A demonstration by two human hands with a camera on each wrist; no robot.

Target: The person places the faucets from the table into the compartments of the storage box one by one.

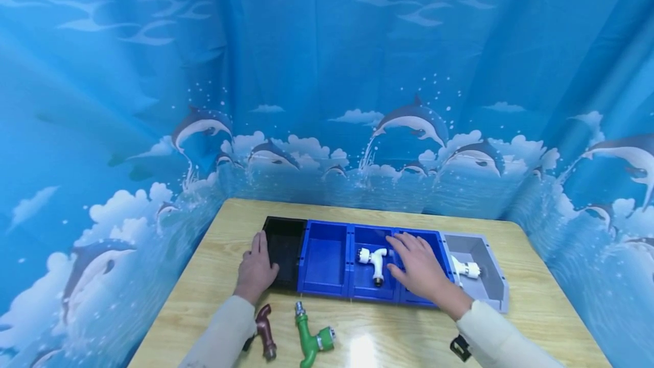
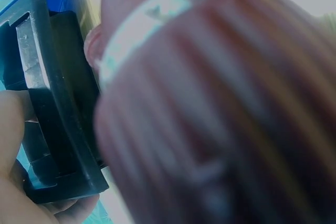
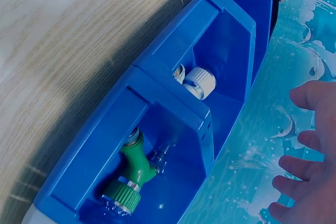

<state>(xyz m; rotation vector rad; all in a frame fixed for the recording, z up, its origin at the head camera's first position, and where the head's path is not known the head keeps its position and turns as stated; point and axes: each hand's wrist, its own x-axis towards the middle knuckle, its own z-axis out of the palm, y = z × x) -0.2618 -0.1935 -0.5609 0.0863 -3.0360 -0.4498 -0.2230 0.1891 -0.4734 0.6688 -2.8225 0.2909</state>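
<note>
My left hand lies along the left wall of a black bin. In the left wrist view its thumb reaches inside the wall and the fingers are outside, gripping it. My right hand hovers over the blue bins with fingers spread, holding nothing. Below it a green tap lies in one blue bin, hidden by the hand in the head view. A white tap is in the blue bin beside it. A brown tap lies near my left wrist, its ridged knob large and blurred.
Another blue bin stands between the black bin and the white tap's bin. At the row's right end, a grey bin holds a white tap. A second green tap lies on the wooden table. A dolphin-print curtain surrounds the table.
</note>
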